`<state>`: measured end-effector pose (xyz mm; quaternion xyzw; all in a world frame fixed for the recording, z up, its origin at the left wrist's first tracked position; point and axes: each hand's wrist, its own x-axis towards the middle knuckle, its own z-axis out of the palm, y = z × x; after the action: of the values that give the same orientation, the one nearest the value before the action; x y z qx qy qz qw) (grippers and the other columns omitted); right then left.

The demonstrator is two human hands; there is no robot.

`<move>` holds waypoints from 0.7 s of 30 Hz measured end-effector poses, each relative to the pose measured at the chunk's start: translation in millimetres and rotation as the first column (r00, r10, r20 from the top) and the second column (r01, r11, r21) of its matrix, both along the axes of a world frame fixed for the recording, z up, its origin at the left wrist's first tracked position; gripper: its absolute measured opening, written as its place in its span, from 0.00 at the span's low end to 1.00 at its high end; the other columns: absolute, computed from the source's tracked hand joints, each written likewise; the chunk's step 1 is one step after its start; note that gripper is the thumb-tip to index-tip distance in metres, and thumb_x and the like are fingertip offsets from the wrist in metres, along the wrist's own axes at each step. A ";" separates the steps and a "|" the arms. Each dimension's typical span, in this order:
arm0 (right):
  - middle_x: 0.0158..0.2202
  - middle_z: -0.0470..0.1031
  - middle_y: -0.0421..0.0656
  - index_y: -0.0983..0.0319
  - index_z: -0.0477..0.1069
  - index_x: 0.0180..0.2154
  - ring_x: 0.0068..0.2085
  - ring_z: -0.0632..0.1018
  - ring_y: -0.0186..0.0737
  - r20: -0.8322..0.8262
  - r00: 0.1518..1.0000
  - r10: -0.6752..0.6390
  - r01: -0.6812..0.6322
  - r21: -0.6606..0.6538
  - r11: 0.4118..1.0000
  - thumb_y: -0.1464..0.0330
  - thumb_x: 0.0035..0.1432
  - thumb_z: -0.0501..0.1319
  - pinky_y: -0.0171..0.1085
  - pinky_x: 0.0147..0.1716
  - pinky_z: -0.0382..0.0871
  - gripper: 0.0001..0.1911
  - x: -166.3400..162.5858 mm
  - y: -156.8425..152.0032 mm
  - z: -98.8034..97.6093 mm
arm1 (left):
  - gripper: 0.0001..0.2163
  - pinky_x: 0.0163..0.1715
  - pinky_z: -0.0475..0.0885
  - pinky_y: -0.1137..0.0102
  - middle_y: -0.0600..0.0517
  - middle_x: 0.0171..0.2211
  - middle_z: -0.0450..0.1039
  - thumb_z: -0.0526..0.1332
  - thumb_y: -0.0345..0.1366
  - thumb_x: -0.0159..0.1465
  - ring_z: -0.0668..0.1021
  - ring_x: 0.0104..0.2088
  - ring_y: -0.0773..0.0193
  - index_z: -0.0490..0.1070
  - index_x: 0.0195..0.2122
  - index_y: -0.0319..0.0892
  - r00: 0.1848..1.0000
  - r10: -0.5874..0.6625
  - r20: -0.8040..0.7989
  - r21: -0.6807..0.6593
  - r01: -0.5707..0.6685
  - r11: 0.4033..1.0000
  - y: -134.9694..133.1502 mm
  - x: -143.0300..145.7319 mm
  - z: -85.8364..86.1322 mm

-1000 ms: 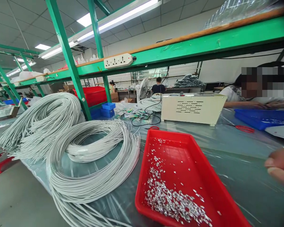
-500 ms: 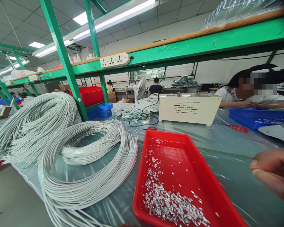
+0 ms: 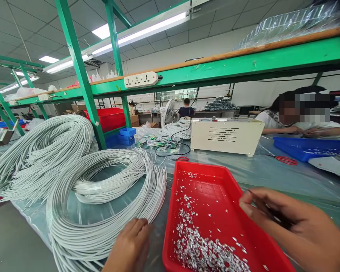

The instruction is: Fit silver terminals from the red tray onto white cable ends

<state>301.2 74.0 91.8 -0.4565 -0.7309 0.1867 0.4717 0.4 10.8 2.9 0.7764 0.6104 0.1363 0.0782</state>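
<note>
The single head camera looks forward and slightly down across the workbench, close over the red tray (image 3: 215, 196) nearby.

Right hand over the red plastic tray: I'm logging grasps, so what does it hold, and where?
The right hand pinches a thin dark tool, blurred, apparently near its middle.

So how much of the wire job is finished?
Done: nothing clearly finished shows. In hand: the right hand hovers over the red tray of small silver pieces, pinching something thin and dark; the left hand rests by the grey wire coils. Left: seemingly both big coils.
</note>
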 end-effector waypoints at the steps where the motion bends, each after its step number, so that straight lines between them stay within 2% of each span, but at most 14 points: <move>1: 0.23 0.75 0.39 0.54 0.73 0.28 0.25 0.75 0.41 0.042 0.999 0.020 -0.019 -0.030 0.999 0.59 0.53 0.59 0.31 0.21 0.70 0.08 -1.9 6.1 -5.0 | 0.23 0.50 0.68 0.60 0.44 0.52 0.70 0.50 0.21 0.60 0.71 0.51 0.53 0.66 0.55 0.44 0.982 0.068 -0.177 -0.022 -0.073 0.997 10.1 1.7 2.0; 5: 0.24 0.77 0.40 0.58 0.74 0.27 0.26 0.75 0.43 0.126 0.992 0.023 -0.011 -0.093 0.996 0.64 0.51 0.59 0.35 0.24 0.69 0.07 -5.7 31.4 -32.3 | 0.32 0.48 0.68 0.53 0.37 0.51 0.70 0.46 0.12 0.52 0.72 0.49 0.47 0.63 0.57 0.37 0.948 0.131 -0.291 -0.011 -0.140 0.990 36.6 15.2 1.8; 8: 0.25 0.79 0.40 0.59 0.75 0.27 0.25 0.76 0.43 0.143 0.990 0.019 -0.004 -0.109 0.994 0.66 0.49 0.59 0.36 0.25 0.70 0.07 -4.6 43.7 -51.3 | 0.32 0.43 0.71 0.52 0.34 0.48 0.71 0.45 0.11 0.52 0.74 0.47 0.45 0.62 0.58 0.35 0.935 0.145 -0.324 -0.012 -0.157 0.988 42.6 23.3 -0.2; 11: 0.24 0.79 0.39 0.59 0.76 0.27 0.25 0.77 0.44 0.155 0.988 0.014 0.004 -0.118 0.993 0.67 0.49 0.59 0.36 0.24 0.70 0.07 -1.6 48.6 -59.4 | 0.32 0.42 0.72 0.54 0.35 0.46 0.72 0.46 0.11 0.52 0.75 0.46 0.46 0.61 0.58 0.36 0.937 0.160 -0.311 -0.031 -0.179 0.983 43.6 24.8 -0.3; 15: 0.24 0.79 0.38 0.58 0.76 0.27 0.25 0.77 0.43 0.153 0.988 -0.001 0.018 -0.111 0.994 0.66 0.49 0.59 0.35 0.23 0.69 0.06 2.9 51.8 -56.3 | 0.36 0.46 0.69 0.58 0.37 0.48 0.72 0.48 0.11 0.48 0.74 0.48 0.50 0.58 0.60 0.34 0.958 0.202 -0.202 -0.061 -0.218 0.974 43.5 20.6 3.0; 18: 0.21 0.77 0.37 0.58 0.75 0.26 0.23 0.75 0.42 0.140 0.990 -0.023 0.037 -0.095 0.995 0.65 0.49 0.60 0.34 0.21 0.68 0.06 5.8 53.9 -50.8 | 0.35 0.52 0.63 0.59 0.35 0.52 0.69 0.49 0.14 0.48 0.70 0.52 0.50 0.55 0.60 0.29 0.972 0.229 -0.050 -0.064 -0.231 0.971 43.4 14.8 10.7; 21: 0.20 0.76 0.36 0.58 0.75 0.26 0.21 0.74 0.41 0.104 0.992 -0.068 0.076 -0.070 0.995 0.64 0.47 0.61 0.34 0.19 0.67 0.06 8.5 53.7 -43.1 | 0.30 0.54 0.58 0.55 0.33 0.52 0.68 0.49 0.18 0.49 0.68 0.53 0.45 0.60 0.56 0.27 0.953 0.259 0.156 -0.073 -0.251 0.965 45.9 5.3 22.4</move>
<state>309.7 127.7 48.7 -0.5086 -0.7295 0.1729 0.4233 5.7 56.7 25.4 0.6750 0.7003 0.1926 0.1301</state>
